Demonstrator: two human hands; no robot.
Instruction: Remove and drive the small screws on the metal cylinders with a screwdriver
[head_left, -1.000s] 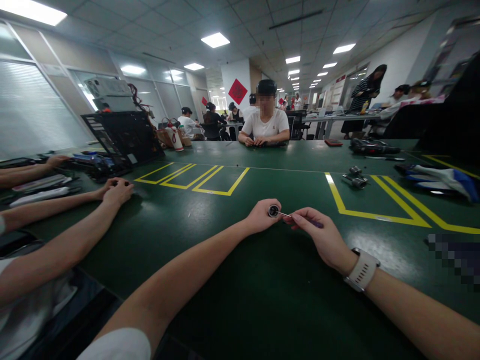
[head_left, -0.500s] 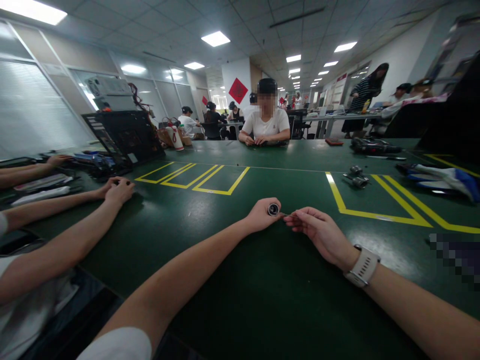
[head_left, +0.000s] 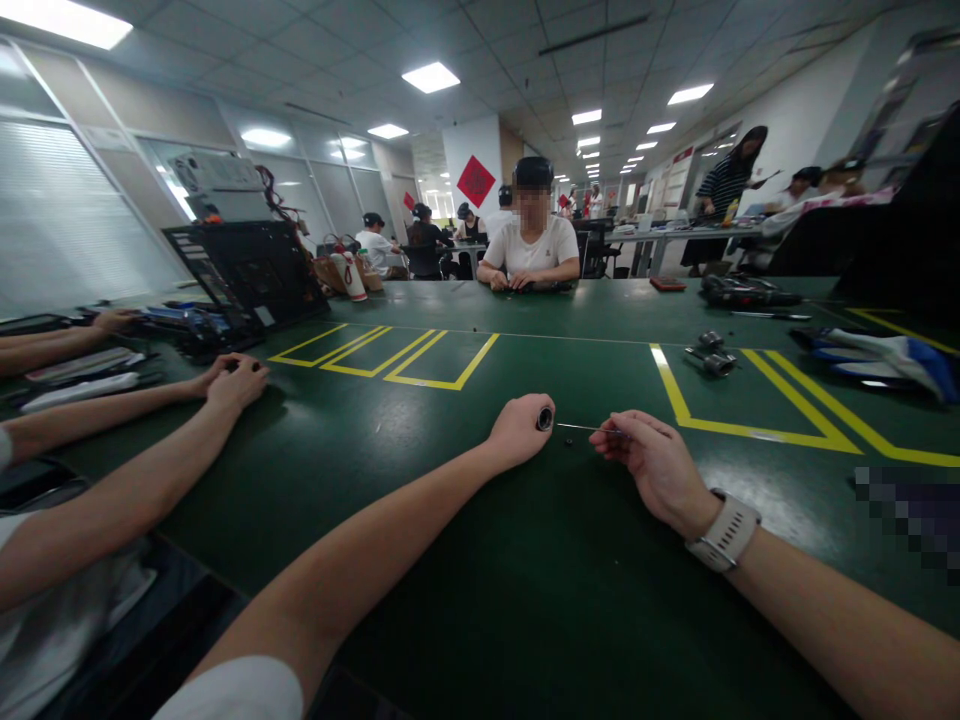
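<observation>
My left hand point(head_left: 517, 432) is closed around a small round metal part point(head_left: 544, 418), with its ringed, hollow end facing me. Most of that part is hidden by my fingers. Between thumb and fingers, my right hand point(head_left: 641, 448) pinches a thin metal rod-like tool point(head_left: 577, 427) that points left. The tip of the tool is just short of the round part, with a narrow gap between them. A tiny dark piece point(head_left: 568, 442) lies on the green table point(head_left: 480, 560) below the tool.
Several metal cylindrical parts point(head_left: 711, 355) lie inside a yellow-taped outline at right. Behind them is a dark power tool point(head_left: 750, 291); blue-white gloves point(head_left: 885, 360) lie far right. A co-worker's hands point(head_left: 236, 382) are at left, and another person point(head_left: 531, 245) sits opposite.
My right hand has drawn the tool to the right, away from the round part. The tiny dark piece now shows on the table between my hands. My left hand has turned slightly.
</observation>
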